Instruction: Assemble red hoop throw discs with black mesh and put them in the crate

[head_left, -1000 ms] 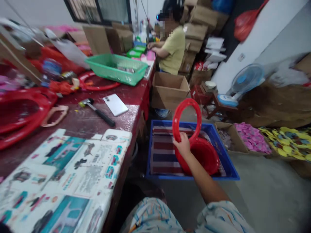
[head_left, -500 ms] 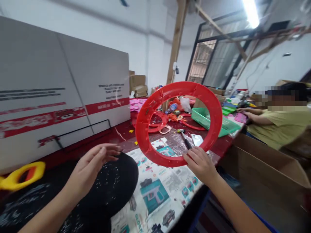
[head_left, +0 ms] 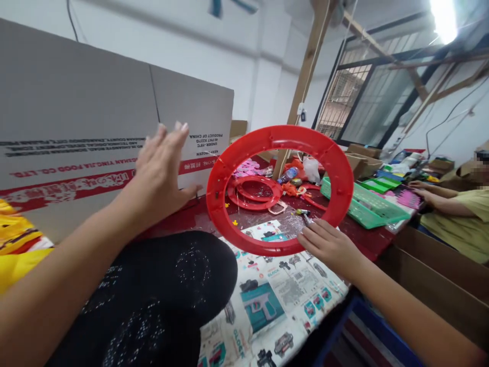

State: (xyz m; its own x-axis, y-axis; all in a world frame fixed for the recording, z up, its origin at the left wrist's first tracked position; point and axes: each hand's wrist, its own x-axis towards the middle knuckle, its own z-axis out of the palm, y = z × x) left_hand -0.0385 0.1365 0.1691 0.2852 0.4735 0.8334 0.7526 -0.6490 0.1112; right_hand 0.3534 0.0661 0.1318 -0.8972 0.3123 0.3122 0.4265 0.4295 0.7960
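1. Red plastic ring (head_left: 275, 248), wide and flat-rimmed: was held up, tilted, over the near part of the table, its open middle facing the camera.
2. Right hand (head_left: 328, 244): pinched the ring at the lower right of its rim (thumb hidden from view).
3. Left hand (head_left: 162, 171): was raised apart from the ring, palm turned toward it, fingers extended and thumb spread wide.
4. Black pieces (head_left: 214, 285), flecked with bright specks: lay below the left hand, overlapping the printed sheet.
5. Printed sheet (head_left: 286, 306), white and teal (a toy pistol among its pictures): covered the table edge beneath the ring.
6. Dark red table (head_left: 202, 219): bore hammer (head_left: 303, 211), partly behind the right fingers, and more red rings (head_left: 277, 191), seen through the held one.
7. Green basket (head_left: 367, 221), slotted plastic: sat farther along, to the right.
8. Large grey carton (head_left: 95, 92), lettering upside down: stood behind the left hand.
9. Blue crate (head_left: 367, 316): was placed low at right, beside open cardboard box (head_left: 439, 270).
10. Co-worker (head_left: 458, 216), yellow shirt: worked at the far right, both hands near pink pieces (head_left: 408, 199).
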